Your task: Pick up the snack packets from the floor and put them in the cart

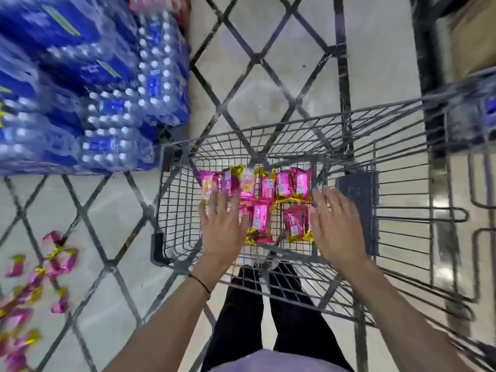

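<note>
A grey wire cart (pixel 161 210) stands in front of me. Several pink and gold snack packets (pixel 284 183) lie in rows on its bottom. My left hand (pixel 224 229) hovers over the left packets with straight, spread fingers and holds nothing. Over the right side, my right hand (pixel 335 224) is also flat and empty, beside a pink packet (pixel 294 224). More pink packets (pixel 57 260) lie scattered and blurred on the floor at the lower left.
Stacked packs of blue-labelled water bottles (pixel 107 103) stand at the upper left, close to the cart's left corner. A dark shelf post (pixel 426 63) and a cardboard box (pixel 475 36) are at the upper right. The tiled floor (pixel 268 63) has dark diagonal lines.
</note>
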`<state>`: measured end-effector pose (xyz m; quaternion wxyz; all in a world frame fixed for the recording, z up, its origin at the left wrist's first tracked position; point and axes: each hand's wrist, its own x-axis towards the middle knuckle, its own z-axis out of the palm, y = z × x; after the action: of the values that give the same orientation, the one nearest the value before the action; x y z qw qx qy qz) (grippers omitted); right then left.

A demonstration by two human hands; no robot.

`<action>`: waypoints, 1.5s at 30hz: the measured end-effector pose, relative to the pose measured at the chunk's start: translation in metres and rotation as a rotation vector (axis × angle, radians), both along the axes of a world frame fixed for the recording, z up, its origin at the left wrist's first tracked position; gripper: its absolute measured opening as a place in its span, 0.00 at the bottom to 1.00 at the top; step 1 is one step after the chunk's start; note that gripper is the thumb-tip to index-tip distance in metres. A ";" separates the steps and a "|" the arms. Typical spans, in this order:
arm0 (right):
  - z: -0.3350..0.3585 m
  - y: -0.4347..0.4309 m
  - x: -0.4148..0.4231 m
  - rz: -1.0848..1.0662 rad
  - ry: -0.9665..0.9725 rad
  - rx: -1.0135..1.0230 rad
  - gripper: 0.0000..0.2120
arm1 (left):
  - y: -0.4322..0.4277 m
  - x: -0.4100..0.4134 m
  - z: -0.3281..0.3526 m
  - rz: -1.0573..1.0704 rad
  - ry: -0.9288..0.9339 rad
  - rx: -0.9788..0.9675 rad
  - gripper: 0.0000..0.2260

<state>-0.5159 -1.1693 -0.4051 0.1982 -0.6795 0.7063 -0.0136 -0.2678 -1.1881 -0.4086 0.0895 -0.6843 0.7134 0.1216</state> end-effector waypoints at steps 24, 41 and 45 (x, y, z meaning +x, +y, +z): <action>0.177 0.078 0.233 0.723 -0.022 -0.313 0.25 | 0.213 0.195 0.175 0.482 0.030 -0.397 0.26; 0.196 0.273 0.545 1.309 -0.185 -0.365 0.25 | 0.514 0.400 0.203 1.104 -0.163 -0.503 0.23; 0.195 0.285 0.587 1.387 -0.180 -0.369 0.25 | 0.538 0.426 0.195 1.230 -0.129 -0.472 0.24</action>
<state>0.0709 -0.8839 -0.2096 0.1007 -0.9899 0.0799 -0.0597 0.1580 -0.6498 -0.2132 -0.1063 -0.9741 0.1930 -0.0504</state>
